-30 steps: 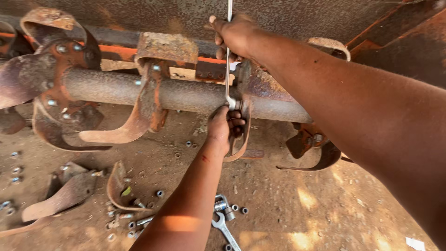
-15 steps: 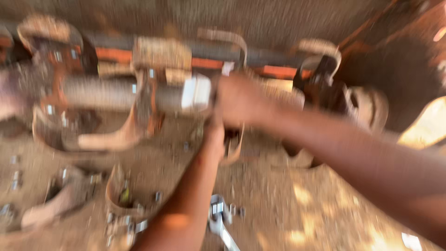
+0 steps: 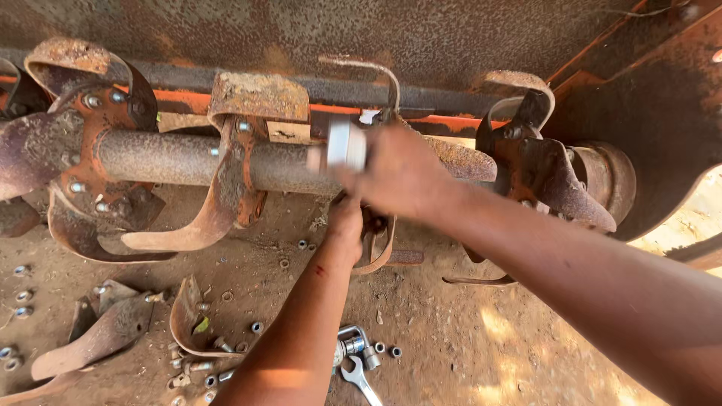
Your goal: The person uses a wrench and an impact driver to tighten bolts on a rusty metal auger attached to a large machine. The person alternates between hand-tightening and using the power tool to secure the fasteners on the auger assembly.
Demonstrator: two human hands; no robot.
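Motion blur now smears the right hand (image 3: 402, 177), which has swung a pale metal tool (image 3: 346, 145) sideways from upright against the rusty shaft (image 3: 188, 159); fingers closed round it. Left hand (image 3: 347, 222) stays under the shaft at the blade flange (image 3: 376, 240); its grip is hidden.

head view | looks down, close, at rusty rotor shaft (image 3: 173, 159) | dirt ground (image 3: 451, 338) below
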